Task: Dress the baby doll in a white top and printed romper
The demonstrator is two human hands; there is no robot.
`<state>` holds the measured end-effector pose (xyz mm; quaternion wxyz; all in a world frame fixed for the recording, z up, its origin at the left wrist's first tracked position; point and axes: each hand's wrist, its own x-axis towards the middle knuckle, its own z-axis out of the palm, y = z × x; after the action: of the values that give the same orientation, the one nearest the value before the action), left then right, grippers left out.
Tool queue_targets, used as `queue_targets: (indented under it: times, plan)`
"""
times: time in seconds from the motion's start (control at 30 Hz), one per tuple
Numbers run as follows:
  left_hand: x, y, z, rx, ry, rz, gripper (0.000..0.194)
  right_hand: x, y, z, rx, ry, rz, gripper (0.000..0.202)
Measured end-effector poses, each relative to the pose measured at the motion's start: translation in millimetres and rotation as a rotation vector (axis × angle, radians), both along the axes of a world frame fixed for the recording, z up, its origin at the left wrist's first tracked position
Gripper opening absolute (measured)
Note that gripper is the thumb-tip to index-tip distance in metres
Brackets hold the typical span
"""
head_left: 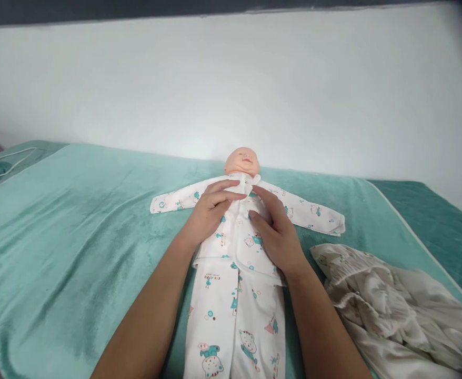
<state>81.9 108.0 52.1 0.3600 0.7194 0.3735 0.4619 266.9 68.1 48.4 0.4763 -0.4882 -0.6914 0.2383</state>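
Note:
A baby doll [242, 160] lies on its back, dressed in a white printed shirt [219, 247] with both sleeves spread out to the sides. White printed trousers [211, 321] cover its legs, and the shirt's hem overlaps their waist. My left hand [213, 208] lies over the shirt's chest with fingers stretched toward the front opening just below the collar. From the other side, my right hand [276, 229] rests on the shirt, its index fingertip near the collar edge and its thumb apart, lower on the chest. Fine contact at the fingertips is partly hidden.
A green blanket [77, 226] with some wrinkles covers the bed. Crumpled pale cloth [397, 310] with a gathered edge lies at the right, close to my right forearm. Behind the doll's head rises a white wall [231, 84]. A white hanger-like wire loop [13, 155] is at the far left.

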Motion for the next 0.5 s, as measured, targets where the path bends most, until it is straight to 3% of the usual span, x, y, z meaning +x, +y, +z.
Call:
queue_targets:
  times: [0.2, 0.5]
  plan:
    - [1, 1, -2.0, -0.016, -0.061, 0.009, 0.033, -2, 5, 4.4, 0.014, -0.185, 0.001, 0.040]
    - [5, 0, -1.3, -0.043, -0.101, 0.066, 0.021, -3, 12, 5.0, -0.026, -0.053, 0.026, 0.026]
